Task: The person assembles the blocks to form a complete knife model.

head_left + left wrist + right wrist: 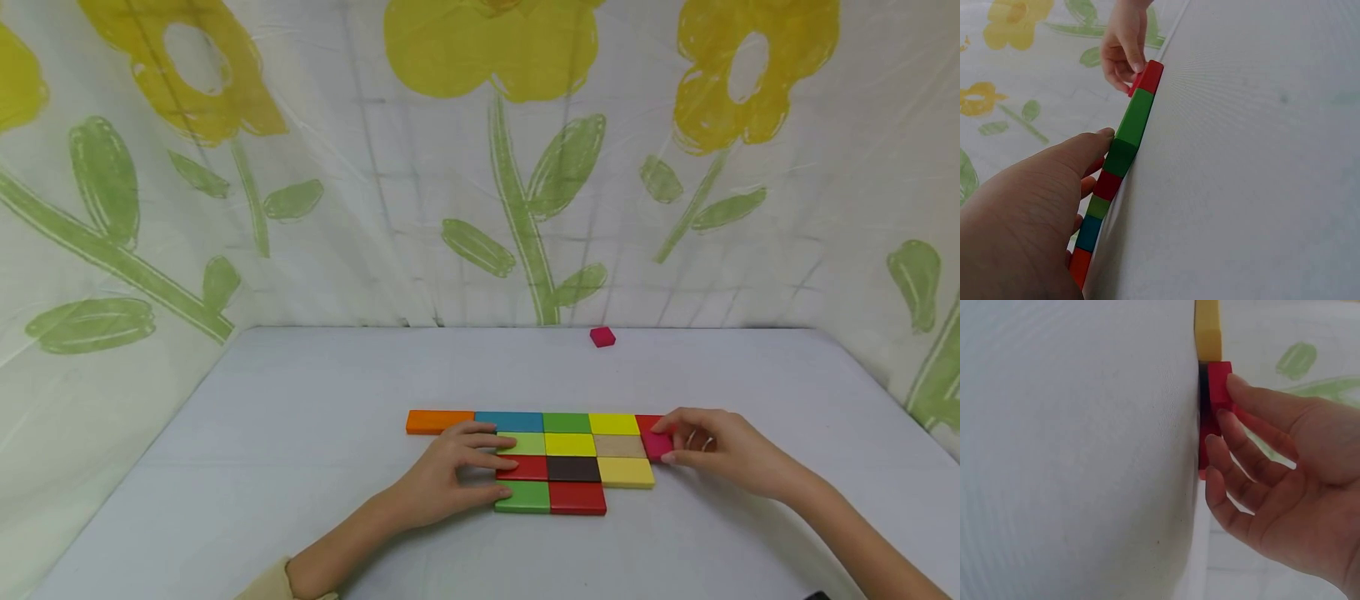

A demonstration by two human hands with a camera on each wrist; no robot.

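Observation:
Flat, domino-like blocks lie edge to edge in several rows on the white table. My right hand pinches a crimson block between thumb and fingers at the right end of the second row, beside a tan block. In the right wrist view this crimson block is slightly raised, with a dark gap under it and a yellow block beyond. The fingers of my left hand stretch over the left ends of the lower rows, touching a red block and a green block.
An orange block and a blue block extend the top row leftward. One small crimson block lies apart near the table's back edge. A white curtain with painted yellow flowers hangs behind the table.

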